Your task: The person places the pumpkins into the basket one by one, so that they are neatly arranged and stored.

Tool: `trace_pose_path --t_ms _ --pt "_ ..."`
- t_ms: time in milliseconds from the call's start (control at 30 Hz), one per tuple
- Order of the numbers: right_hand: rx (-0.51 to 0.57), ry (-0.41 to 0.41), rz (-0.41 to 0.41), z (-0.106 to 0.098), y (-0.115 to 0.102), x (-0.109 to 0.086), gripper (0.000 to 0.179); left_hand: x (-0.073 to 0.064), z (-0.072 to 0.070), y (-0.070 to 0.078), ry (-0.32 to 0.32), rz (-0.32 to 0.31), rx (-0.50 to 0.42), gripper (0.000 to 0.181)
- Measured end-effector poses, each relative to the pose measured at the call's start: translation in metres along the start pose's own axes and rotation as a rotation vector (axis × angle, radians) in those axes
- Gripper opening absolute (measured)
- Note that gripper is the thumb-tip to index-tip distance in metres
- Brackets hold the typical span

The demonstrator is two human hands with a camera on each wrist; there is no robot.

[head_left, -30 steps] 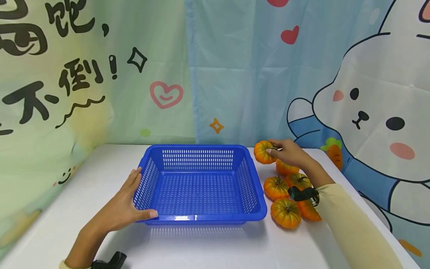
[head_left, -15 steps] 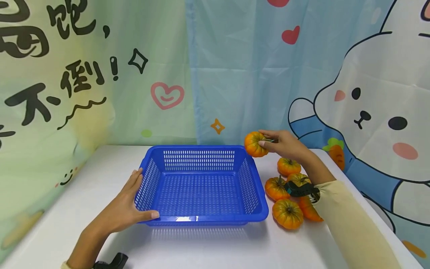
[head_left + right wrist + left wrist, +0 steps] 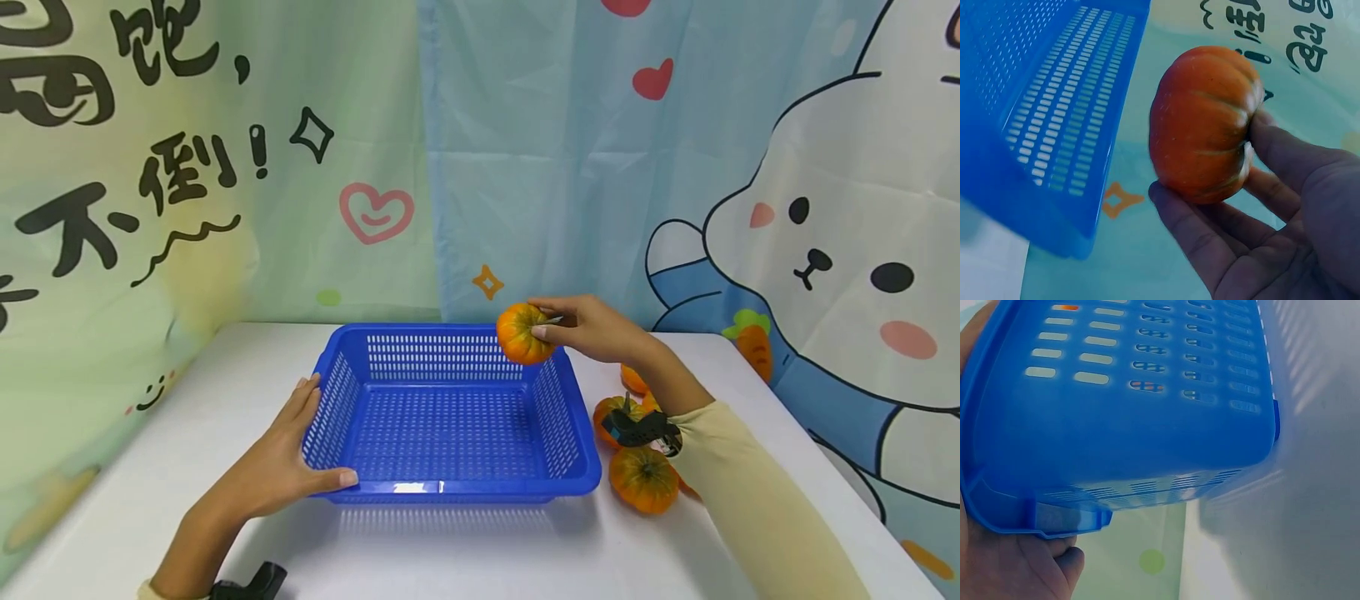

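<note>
A small orange pumpkin (image 3: 519, 335) with a short stem is held by my right hand (image 3: 596, 327), raised at the far right corner of a blue plastic basket (image 3: 495, 487). In the right wrist view, thumb and fingers pinch the ribbed pumpkin (image 3: 1204, 128) around its stem side. My left hand (image 3: 273, 462) holds the basket at its near left corner, the thumb over the front rim and the other fingers along the left side. In the left wrist view, that hand (image 3: 1022, 565) is at the rim of the basket (image 3: 1135, 437). No pumpkin shows inside the basket.
Several more pumpkins (image 3: 643, 479) lie on the white table (image 3: 465, 558) right of the basket, partly hidden by my right forearm. A printed curtain (image 3: 510, 192) hangs behind the table. Each wrist wears a black strap.
My right hand has carried the pumpkin leftward from beyond the basket's right side to over its far right corner, rising a little on the way. The left hand and basket stay in place.
</note>
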State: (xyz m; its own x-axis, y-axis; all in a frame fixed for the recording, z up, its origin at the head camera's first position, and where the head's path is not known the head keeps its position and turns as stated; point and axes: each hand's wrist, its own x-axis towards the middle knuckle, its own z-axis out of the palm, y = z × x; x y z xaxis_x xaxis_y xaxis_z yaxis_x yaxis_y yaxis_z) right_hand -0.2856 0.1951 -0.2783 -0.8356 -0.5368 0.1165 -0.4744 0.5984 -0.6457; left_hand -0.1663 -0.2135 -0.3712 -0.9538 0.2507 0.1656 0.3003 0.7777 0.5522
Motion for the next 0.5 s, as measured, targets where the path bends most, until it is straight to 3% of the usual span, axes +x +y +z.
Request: trace_pose_path --t_ms 500 --pt "0.014 -0.079 -0.099 0.031 -0.024 0.027 0.052 0.001 0.001 -0.002 -0.006 0.016 -0.004 0.124"
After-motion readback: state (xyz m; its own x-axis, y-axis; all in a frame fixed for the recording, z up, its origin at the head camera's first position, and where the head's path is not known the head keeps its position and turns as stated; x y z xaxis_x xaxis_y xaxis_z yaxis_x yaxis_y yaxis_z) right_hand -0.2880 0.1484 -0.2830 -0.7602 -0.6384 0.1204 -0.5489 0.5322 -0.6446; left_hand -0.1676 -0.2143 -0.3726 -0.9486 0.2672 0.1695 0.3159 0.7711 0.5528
